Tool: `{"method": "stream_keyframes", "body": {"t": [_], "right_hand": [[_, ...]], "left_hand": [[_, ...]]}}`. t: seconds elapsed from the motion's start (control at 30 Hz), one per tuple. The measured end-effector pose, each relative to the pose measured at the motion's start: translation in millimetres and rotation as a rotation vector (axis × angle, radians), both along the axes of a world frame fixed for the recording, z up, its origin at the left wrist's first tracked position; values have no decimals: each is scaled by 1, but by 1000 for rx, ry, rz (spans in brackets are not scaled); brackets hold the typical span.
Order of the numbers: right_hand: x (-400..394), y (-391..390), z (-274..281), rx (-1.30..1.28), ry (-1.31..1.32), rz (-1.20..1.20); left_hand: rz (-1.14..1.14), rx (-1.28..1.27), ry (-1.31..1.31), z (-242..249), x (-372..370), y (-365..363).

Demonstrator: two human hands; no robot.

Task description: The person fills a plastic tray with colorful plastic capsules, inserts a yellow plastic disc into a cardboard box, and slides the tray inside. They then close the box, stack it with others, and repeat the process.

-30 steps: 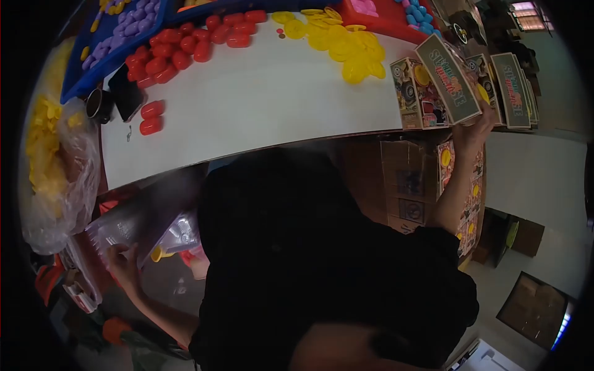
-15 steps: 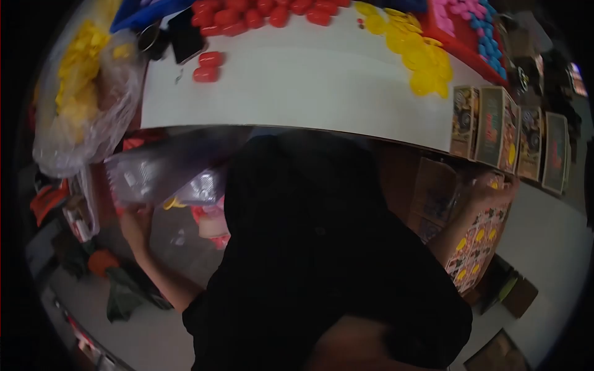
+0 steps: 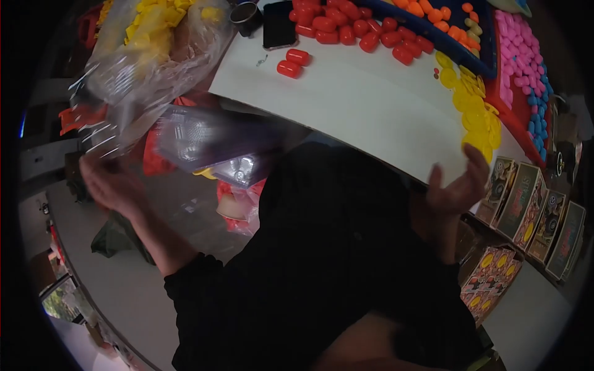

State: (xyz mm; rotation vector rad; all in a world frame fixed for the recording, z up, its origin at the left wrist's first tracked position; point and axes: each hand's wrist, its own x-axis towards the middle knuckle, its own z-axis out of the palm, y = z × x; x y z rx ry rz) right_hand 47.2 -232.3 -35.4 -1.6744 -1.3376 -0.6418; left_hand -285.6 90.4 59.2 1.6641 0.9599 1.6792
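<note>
At the near edge of the smooth white table (image 3: 371, 105), the right hand (image 3: 458, 188) is empty, fingers parted and loosely curled, close to a heap of flat, round yellow plastic discs (image 3: 473, 111) on the tabletop. The blurred left hand (image 3: 112, 185) is by the crinkled transparent plastic bag (image 3: 173, 55); whether it grips the film, I cannot tell. Glossy, rounded red capsules (image 3: 361, 28) lie farther back.

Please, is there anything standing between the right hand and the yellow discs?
Nothing visible stands between the right hand and the yellow discs. The boxes stand to the side, out of the way. Whether the hand touches the discs is unclear.
</note>
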Motion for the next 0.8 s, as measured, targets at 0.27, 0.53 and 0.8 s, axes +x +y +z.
{"method": "stream_keyframes", "body": {"t": [0.27,0.53,0.8], "right_hand": [[-32,53,-6,-551,-34,275],[-11,37,-14,-649,158,117],[-16,30,-15,-503,377,120]], "left_hand": [[-1400,-1299,-82,-85,135,-64],[62,40,753,-123,141,261],[-3,-188,1208,-210,169,385]]}}
